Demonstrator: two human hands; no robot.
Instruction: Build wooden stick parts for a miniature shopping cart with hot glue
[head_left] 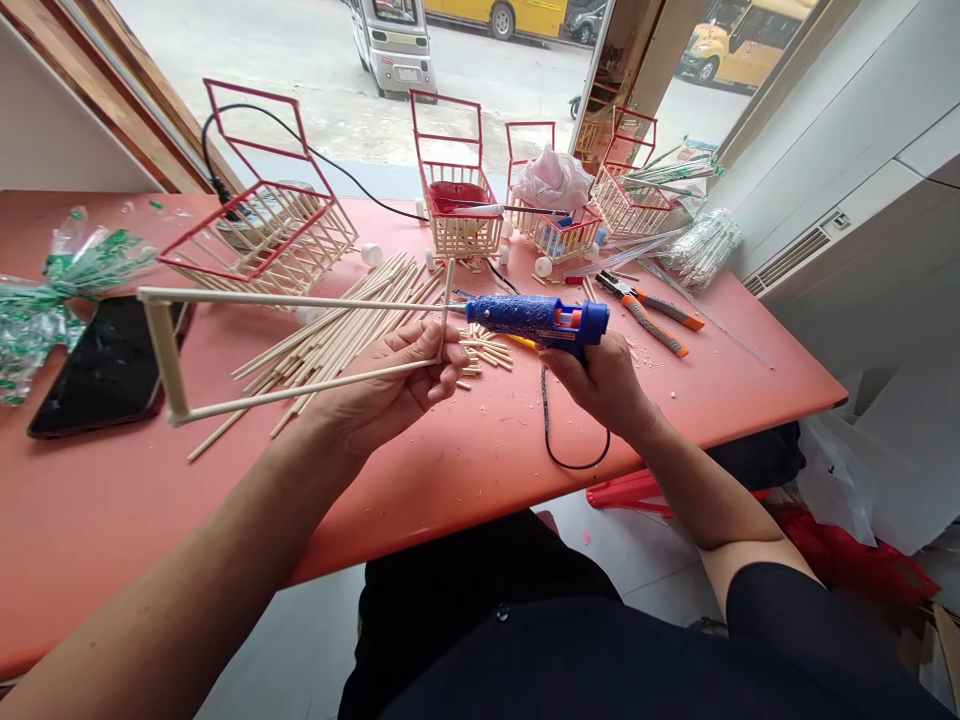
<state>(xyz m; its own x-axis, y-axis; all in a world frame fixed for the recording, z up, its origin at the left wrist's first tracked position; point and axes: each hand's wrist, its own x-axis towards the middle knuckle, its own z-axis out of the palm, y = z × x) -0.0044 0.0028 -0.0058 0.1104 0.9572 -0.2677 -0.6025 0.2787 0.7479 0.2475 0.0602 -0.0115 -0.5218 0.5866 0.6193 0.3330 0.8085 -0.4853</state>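
My left hand [397, 385] pinches a frame of thin wooden sticks [300, 299] at its right end, above the table. The frame is a long four-sided shape, with its far short side at the left. My right hand [604, 385] is wrapped around the handle of a blue hot glue gun [517, 315]. The gun's nozzle points left and meets the frame's upper right corner, where an upright stick crosses; I cannot tell whether it touches. Beneath my left hand lies a pile of loose wooden sticks [360, 330], with short cut pieces [487, 352] to its right.
Several small stick-built carts with red trim, such as the left one [259, 240], stand along the back of the pink table [420, 490]. Orange-handled pliers [645, 305] lie at right. A black phone [109, 370] and plastic wrap [97, 250] are at left. A black cable [546, 430] hangs looped by the gun.
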